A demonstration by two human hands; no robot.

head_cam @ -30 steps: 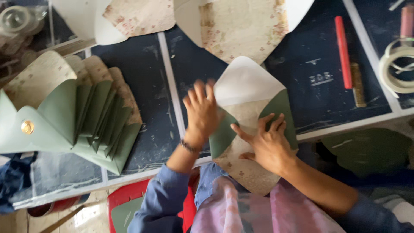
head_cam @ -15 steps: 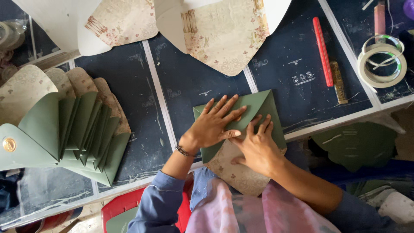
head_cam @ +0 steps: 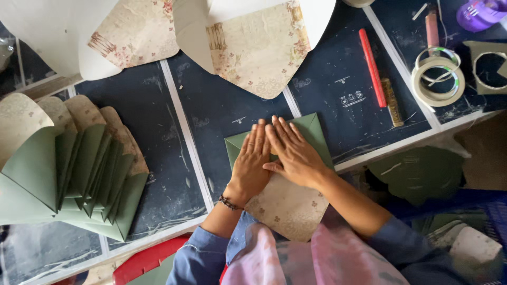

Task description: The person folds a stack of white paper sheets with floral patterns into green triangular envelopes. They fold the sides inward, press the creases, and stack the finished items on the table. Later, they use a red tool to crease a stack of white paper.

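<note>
pressing flat a green folded envelope, floral flap open, left hand, right hand, fingers together

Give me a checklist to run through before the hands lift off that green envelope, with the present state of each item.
1. Both hands flat on the folded flaps: left hand and right hand press palm-down side by side on the green envelope. Ok.
2. Envelope fully on the table: its floral flap hangs past the near edge. Not ok.
3. Flaps meet neatly at the centre: hidden under the hands. Cannot tell.
4. Tape within reach: tape roll lies to the right on the table. Ok.
5. Stack of finished envelopes lies apart, to the left. Ok.
</note>
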